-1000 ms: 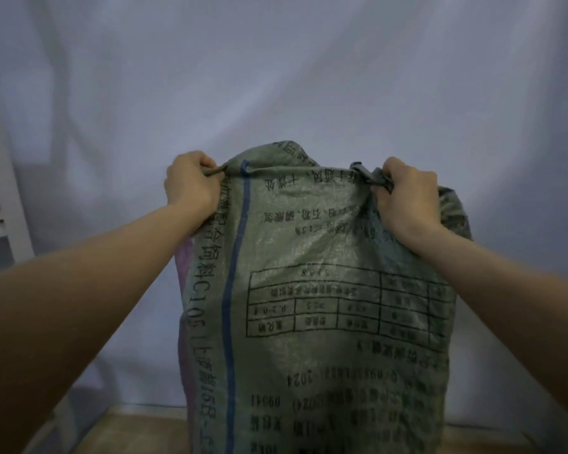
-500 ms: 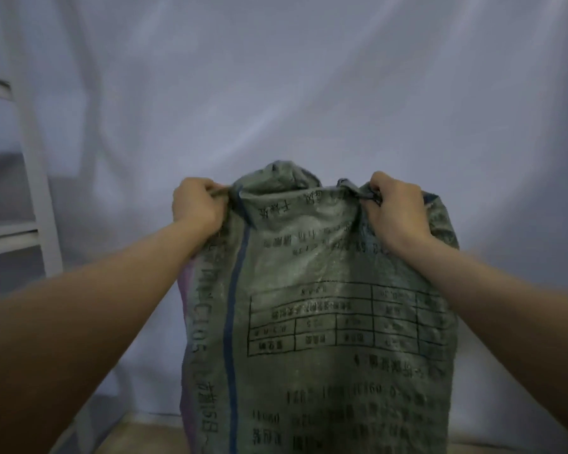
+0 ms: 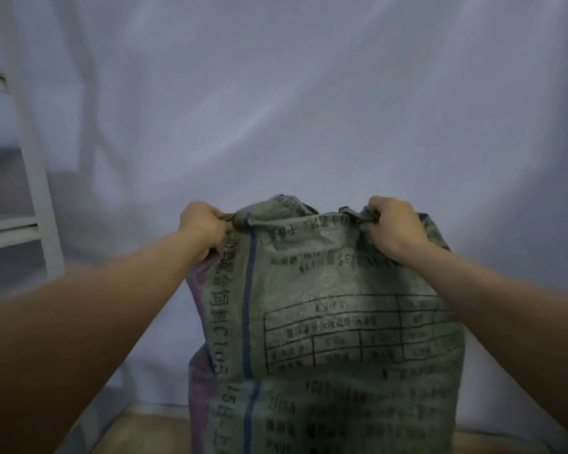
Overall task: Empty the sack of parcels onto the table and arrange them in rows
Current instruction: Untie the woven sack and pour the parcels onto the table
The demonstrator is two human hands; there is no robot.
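A grey-green woven sack (image 3: 325, 322) with black print, a printed table and a blue stripe hangs upside down in front of me. My left hand (image 3: 204, 226) grips its upper left corner. My right hand (image 3: 392, 229) grips the upper right corner. Both arms are stretched out. The sack's lower end runs out of the frame at the bottom. No parcels show; the sack hides whatever is inside or under it.
A white cloth backdrop (image 3: 292, 109) fills the space behind. A white frame or shelf (image 3: 30, 191) stands at the left. A strip of wooden tabletop (image 3: 151, 427) shows at the bottom left of the sack.
Sack and hands have sunk lower in the frame as the view tilted up. The left-hand white frame shows more. Both hands keep their grip on the sack corners.
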